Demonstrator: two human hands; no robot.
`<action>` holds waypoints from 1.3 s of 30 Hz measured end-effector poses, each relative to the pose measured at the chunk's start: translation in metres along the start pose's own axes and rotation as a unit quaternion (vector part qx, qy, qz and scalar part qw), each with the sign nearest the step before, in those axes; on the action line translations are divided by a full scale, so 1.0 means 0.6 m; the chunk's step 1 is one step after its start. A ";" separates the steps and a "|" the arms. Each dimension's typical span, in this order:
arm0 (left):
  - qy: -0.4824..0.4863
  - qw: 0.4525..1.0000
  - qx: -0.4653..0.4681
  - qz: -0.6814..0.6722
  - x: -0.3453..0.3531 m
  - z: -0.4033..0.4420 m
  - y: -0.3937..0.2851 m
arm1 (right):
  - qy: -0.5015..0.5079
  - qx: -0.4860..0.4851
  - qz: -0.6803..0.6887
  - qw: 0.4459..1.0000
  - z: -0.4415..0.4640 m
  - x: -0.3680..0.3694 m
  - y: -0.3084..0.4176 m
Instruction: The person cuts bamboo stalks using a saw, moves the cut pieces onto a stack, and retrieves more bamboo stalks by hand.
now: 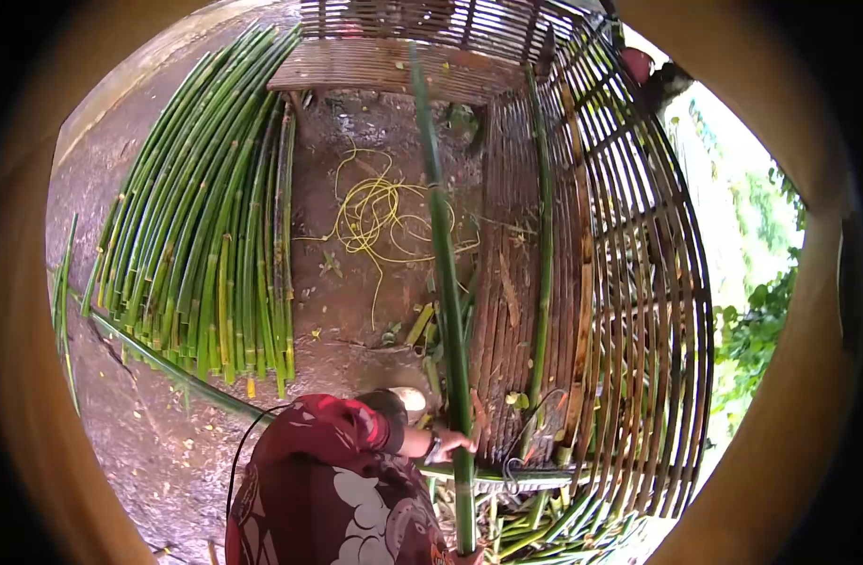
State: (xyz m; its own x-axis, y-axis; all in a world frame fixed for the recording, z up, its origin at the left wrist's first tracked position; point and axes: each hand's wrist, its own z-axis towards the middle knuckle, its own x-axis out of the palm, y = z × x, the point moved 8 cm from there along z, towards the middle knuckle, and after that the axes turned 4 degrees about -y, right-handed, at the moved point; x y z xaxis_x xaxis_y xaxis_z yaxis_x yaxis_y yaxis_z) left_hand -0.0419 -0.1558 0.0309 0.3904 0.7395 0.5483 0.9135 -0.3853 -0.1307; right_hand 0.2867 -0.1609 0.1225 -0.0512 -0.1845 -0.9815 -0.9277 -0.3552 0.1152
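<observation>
The left hand (pixel 450 446) has its grip clamped on a long green pole (pixel 455 348), held left of the slatted bench (pixel 507 169). The right hand (pixel 469 558) barely shows at the lower edge; its grip cannot be told. A second pole (pixel 546 207) lies along the bench. Yellow rope (pixel 364 221) tangles between the bench and many stacked poles (pixel 205 217).

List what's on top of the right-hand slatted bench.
Lengthwise on the slatted bench: a green bamboo pole, with a dry brown strip and small leaves beside it. Slats directly under the pole are covered.
</observation>
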 end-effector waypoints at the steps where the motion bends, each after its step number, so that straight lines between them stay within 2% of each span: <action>1: -0.003 1.000 -0.006 0.000 -0.005 -0.020 -0.002 | 0.019 -0.003 0.016 1.000 0.009 -0.006 -0.007; 2: -0.007 1.000 -0.015 -0.001 -0.010 -0.044 0.000 | 0.036 -0.014 0.031 0.999 0.020 -0.011 -0.008; 4: -0.082 0.993 0.062 -0.055 -0.082 -0.109 -0.095 | 0.062 -0.056 0.076 0.994 0.067 -0.021 0.011; 5: -0.149 0.982 0.112 0.004 -0.122 -0.156 -0.166 | 0.079 -0.074 0.090 0.990 0.102 -0.024 0.060; 6: -0.216 0.961 0.159 0.062 -0.162 -0.209 -0.242 | 0.149 -0.049 0.052 0.986 0.136 -0.065 0.180; 7: -0.114 0.978 0.133 -0.110 -0.189 -0.219 -0.292 | 0.180 -0.070 0.031 0.981 0.169 -0.072 0.270; 8: -0.169 0.949 0.259 -0.053 -0.219 -0.306 -0.382 | 0.183 -0.091 0.036 0.978 0.200 -0.088 0.367; 9: -0.150 0.925 0.333 -0.110 -0.265 -0.332 -0.458 | 0.134 -0.176 0.125 0.967 0.223 -0.118 0.476; 11: -0.145 0.860 0.463 -0.160 -0.347 -0.437 -0.586 | 0.126 -0.298 0.168 0.931 0.261 -0.125 0.666; 12: -0.147 0.827 0.515 -0.168 -0.378 -0.490 -0.619 | 0.173 -0.254 0.185 0.934 0.251 -0.190 0.775; 13: -0.123 0.815 0.521 -0.222 -0.395 -0.515 -0.613 | 0.175 -0.328 0.219 0.902 0.250 -0.198 0.867; 14: -0.078 0.817 0.527 -0.221 -0.391 -0.545 -0.613 | 0.253 -0.351 0.364 0.825 0.233 -0.232 0.941; 15: -0.033 0.819 0.529 -0.220 -0.385 -0.577 -0.613 | 0.233 -0.411 0.402 0.784 0.212 -0.251 0.998; 16: -0.144 0.790 0.523 -0.285 -0.340 -0.645 -0.580 | 0.227 -0.470 0.350 0.778 0.188 -0.278 1.034; 17: -0.150 0.798 0.539 -0.224 -0.408 -0.633 -0.602 | 0.185 -0.489 0.382 0.762 0.164 -0.325 1.036; 18: -0.154 0.805 0.549 -0.164 -0.489 -0.617 -0.612 | 0.145 -0.503 0.409 0.747 0.146 -0.358 1.029; 19: -0.200 0.797 0.534 -0.200 -0.524 -0.654 -0.619 | 0.148 -0.502 0.405 0.749 0.149 -0.342 1.004; 21: -0.462 0.775 0.423 -0.081 -0.630 -0.728 -0.611 | 0.300 -0.444 0.381 0.754 0.171 -0.254 0.933; 23: -0.489 0.762 0.417 -0.077 -0.666 -0.743 -0.574 | 0.294 -0.387 0.290 0.824 0.216 -0.179 0.816; 25: -0.522 0.754 0.393 -0.071 -0.675 -0.760 -0.518 | 0.206 -0.372 0.247 0.871 0.257 -0.070 0.641; 27: -0.598 0.731 0.329 0.013 -0.651 -0.821 -0.482 | 0.259 -0.302 0.056 0.916 0.258 -0.043 0.495; 28: -0.599 0.729 0.330 0.006 -0.678 -0.825 -0.469 | 0.256 -0.282 0.024 0.924 0.260 -0.034 0.446; 30: -0.657 0.667 0.333 0.113 -0.729 -0.891 -0.481 | 0.245 -0.245 0.009 0.938 0.271 -0.024 0.370; 32: -0.733 0.576 0.292 0.214 -0.753 -0.986 -0.507 | 0.237 -0.200 0.018 0.951 0.291 -0.018 0.320; 34: -0.777 0.499 0.247 0.293 -1.015 -1.110 -0.560 | 0.230 -0.149 0.050 0.960 0.318 -0.013 0.268; 35: -0.927 0.278 0.077 0.240 -1.035 -1.205 -0.522 | 0.226 -0.119 0.080 0.963 0.331 -0.009 0.235; 37: -0.967 0.150 0.077 0.193 -0.952 -1.344 -0.612 | 0.216 -0.029 0.191 0.957 0.372 0.011 0.170; 38: -0.905 0.286 0.216 0.231 -0.891 -1.346 -0.652 | 0.215 0.030 0.283 0.934 0.388 0.023 0.121; 39: -0.891 0.282 0.216 0.282 -0.789 -1.273 -0.695 | 0.218 0.098 0.409 0.880 0.400 0.050 0.073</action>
State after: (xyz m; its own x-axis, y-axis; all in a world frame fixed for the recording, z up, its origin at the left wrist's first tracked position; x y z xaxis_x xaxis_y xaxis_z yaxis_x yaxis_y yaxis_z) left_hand -0.6951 -0.7667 0.4565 -0.4266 -0.1209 -0.8963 0.4268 -0.9006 -0.0817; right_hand 0.1559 0.0382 0.0612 -0.6248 -0.6555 -0.4242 -0.6939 0.2171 0.6865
